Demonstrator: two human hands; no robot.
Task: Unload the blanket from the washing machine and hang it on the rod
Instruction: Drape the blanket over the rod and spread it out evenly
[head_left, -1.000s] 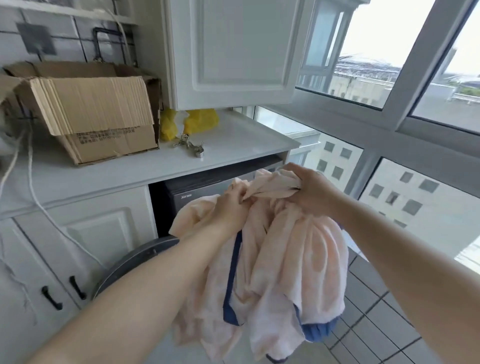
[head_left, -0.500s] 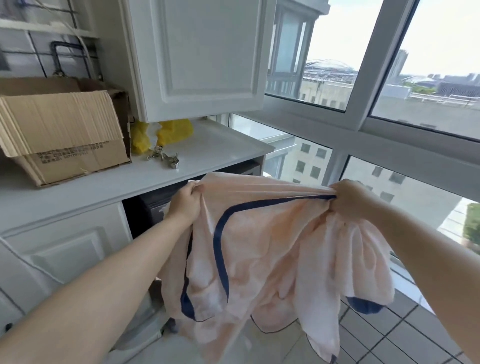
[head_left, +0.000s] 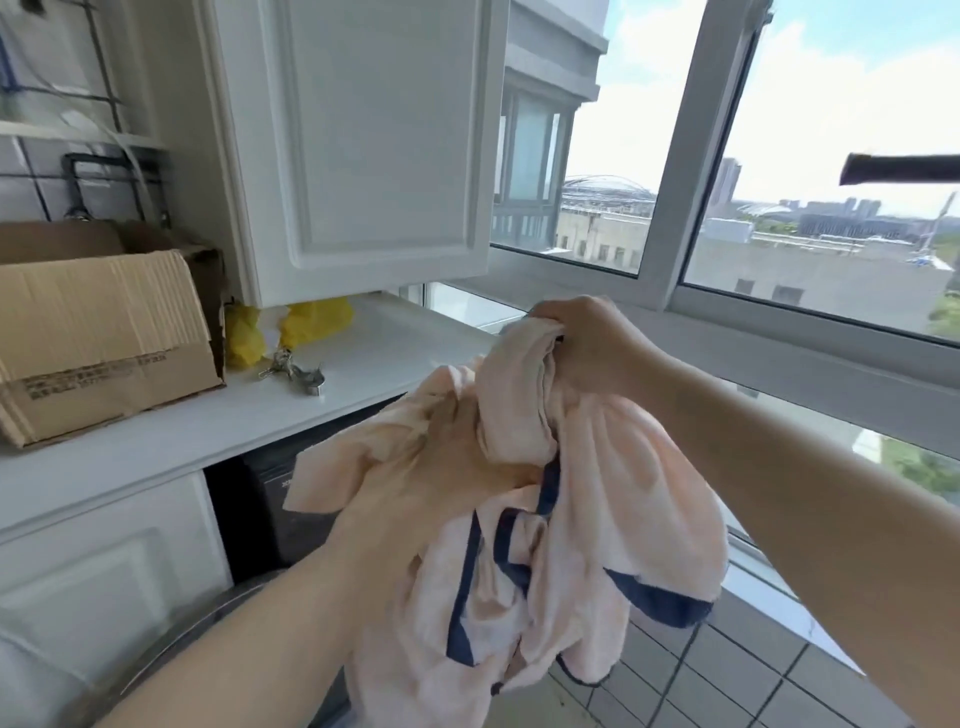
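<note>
- Blanket (head_left: 524, 499) is out of the washing machine (head_left: 270, 514) and bunched up in mid-air in front of the person, peach with dark blue trim, most of it drooping toward the floor tiles (head_left: 727, 670).
- Right hand (head_left: 582, 348) is up top and further away, fingers curled tight round a gathered corner or edge of the cloth. That's the highest point of the bundle.
- Left hand (head_left: 447, 457) is lower and nearer. It's mostly wrapped in the fabric, so I can't really see the fingers, but it looks like it's gripping a fold there. The two hands are close together, nearly touching.
- The bit that matters: a dark bar (head_left: 901, 169) pokes in at the upper right edge, in front of the window (head_left: 670, 171). My guess is that's the rod, though only its end shows. It sits well above and to the right of both hands, and the right hand is the nearer one.
- The blanket has no clear long axis right now, it's just a wad. I reckon it needs pulling apart into a straight edge before it goes up and over.
- Also there: cardboard box (head_left: 104, 322), yellow bag (head_left: 317, 322) and a metal clip thing (head_left: 296, 370) on the white surface (head_left: 171, 431) at left, under the cupboard (head_left: 363, 140).
</note>
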